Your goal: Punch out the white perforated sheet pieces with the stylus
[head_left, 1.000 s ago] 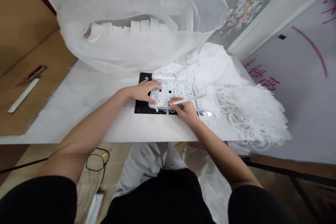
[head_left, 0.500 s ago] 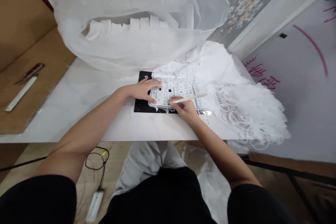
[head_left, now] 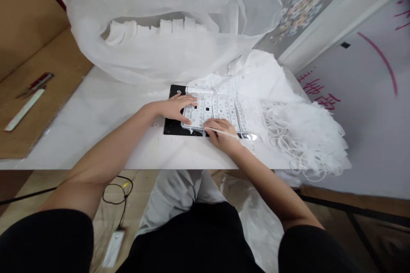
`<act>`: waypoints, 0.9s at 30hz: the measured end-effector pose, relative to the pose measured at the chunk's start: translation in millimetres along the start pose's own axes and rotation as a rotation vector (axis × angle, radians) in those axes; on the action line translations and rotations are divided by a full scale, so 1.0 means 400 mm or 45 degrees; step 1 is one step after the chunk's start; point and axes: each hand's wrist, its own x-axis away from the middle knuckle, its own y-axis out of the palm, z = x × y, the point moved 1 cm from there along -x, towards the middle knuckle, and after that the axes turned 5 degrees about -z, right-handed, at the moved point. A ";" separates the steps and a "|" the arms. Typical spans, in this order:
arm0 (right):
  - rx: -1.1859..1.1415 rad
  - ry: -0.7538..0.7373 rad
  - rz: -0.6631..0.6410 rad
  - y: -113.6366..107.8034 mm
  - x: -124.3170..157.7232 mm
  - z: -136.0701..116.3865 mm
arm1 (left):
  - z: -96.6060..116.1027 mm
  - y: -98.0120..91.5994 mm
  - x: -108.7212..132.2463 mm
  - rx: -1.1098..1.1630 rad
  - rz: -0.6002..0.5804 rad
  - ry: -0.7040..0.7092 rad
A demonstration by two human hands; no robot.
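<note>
Centre frame, the thin punched sheet [head_left: 221, 106] on a black mat [head_left: 173, 126] looks light, floppy and tearable, best held by its edges. The left hand [head_left: 177, 108] presses it with fingers spread flat. The right hand [head_left: 224, 136] pinches a slim pick [head_left: 235, 137].

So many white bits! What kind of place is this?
Probably a craft workshop: a punched white sheet on a black mat, white scraps heaped beside it, a thin tool in the right hand.

This looks like a small piecework workshop. A white work table [head_left: 96, 119] carries a black cutting mat [head_left: 173, 126], a large translucent plastic bag of stacked white die-cut pieces [head_left: 166, 30] and a heap of white punched-out scrap [head_left: 304, 128]. A red-handled tool [head_left: 36, 82] lies on a brown board [head_left: 60, 72].
</note>
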 end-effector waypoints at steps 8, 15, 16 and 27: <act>0.427 0.028 0.076 0.021 0.007 -0.015 | 0.004 -0.004 0.001 -0.017 -0.044 -0.019; 0.395 0.322 0.189 0.022 -0.016 -0.020 | -0.003 0.002 -0.002 -0.021 -0.042 -0.004; 0.342 0.382 0.192 0.019 -0.020 -0.013 | -0.004 0.003 -0.001 -0.013 -0.039 -0.001; -0.676 0.688 0.684 -0.056 -0.023 0.108 | 0.070 -0.027 0.019 0.042 0.012 0.209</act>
